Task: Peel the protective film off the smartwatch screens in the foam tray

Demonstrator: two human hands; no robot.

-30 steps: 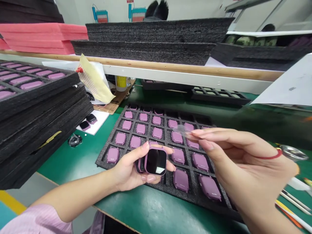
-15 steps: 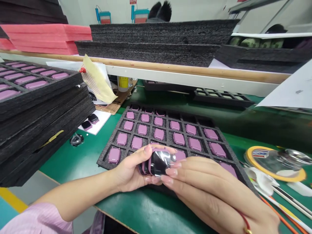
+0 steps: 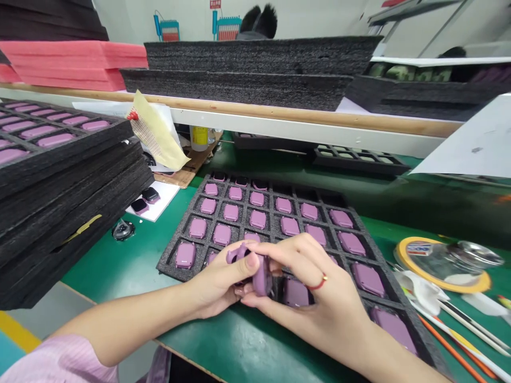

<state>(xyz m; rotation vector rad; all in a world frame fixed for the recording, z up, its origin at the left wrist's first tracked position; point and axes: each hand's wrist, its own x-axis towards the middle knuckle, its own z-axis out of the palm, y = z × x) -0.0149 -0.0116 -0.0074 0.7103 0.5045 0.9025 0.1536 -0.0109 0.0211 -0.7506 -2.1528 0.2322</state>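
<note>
My left hand (image 3: 217,282) grips a small stack of purple watch bodies (image 3: 261,276) just above the near edge of a black foam tray (image 3: 175,258). My right hand (image 3: 319,290), with a red ring on one finger, meets it from the right, its fingers closed on the same watch bodies. Both hands hover over the tray's front row. The tray's cells hold several purple watch bodies lying back side up (image 3: 257,219).
A tall stack of black foam trays (image 3: 67,181) with purple watch bodies stands at left. Two watches lie on a white card (image 3: 157,199). A yellow tape roll (image 3: 439,260), swabs and sticks (image 3: 459,324) lie at right. Foam sheets fill the shelf (image 3: 255,69) behind.
My right hand came down from above the tray with a clear film, pressed it on the screen held in my left hand, and now both hands have turned the watch body edge-on.
</note>
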